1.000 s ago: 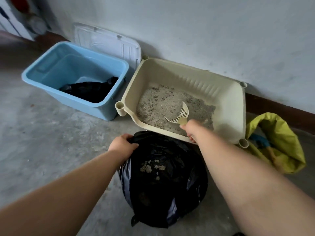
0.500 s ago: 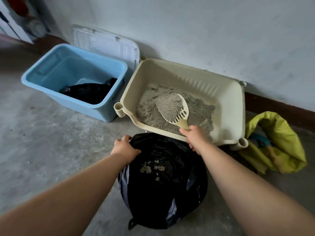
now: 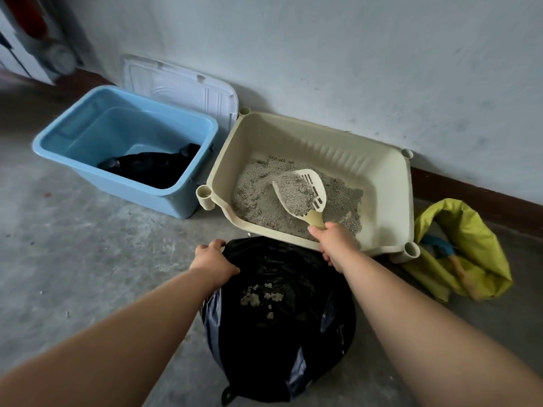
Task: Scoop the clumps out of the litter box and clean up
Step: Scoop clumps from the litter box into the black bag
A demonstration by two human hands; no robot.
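A cream litter box [image 3: 382,171] stands against the wall with grey litter [image 3: 255,189] piled in its left half. My right hand [image 3: 335,242] grips the handle of a cream slotted scoop [image 3: 314,189], which is lifted over the litter and loaded with grains. Just in front of the box sits an open black trash bag [image 3: 279,333] with a few pale clumps [image 3: 258,295] inside. My left hand [image 3: 214,262] holds the bag's rim at its upper left.
A blue plastic bin [image 3: 73,133] with a black bag [image 3: 152,168] inside stands left of the litter box, its white lid [image 3: 176,86] leaning on the wall behind. A yellow-green bag [image 3: 467,230] lies on the concrete floor at the right.
The scoop dug into the litter, came up loaded, and now tilts on its side with less litter in it. My left hand has stayed on the bag rim.
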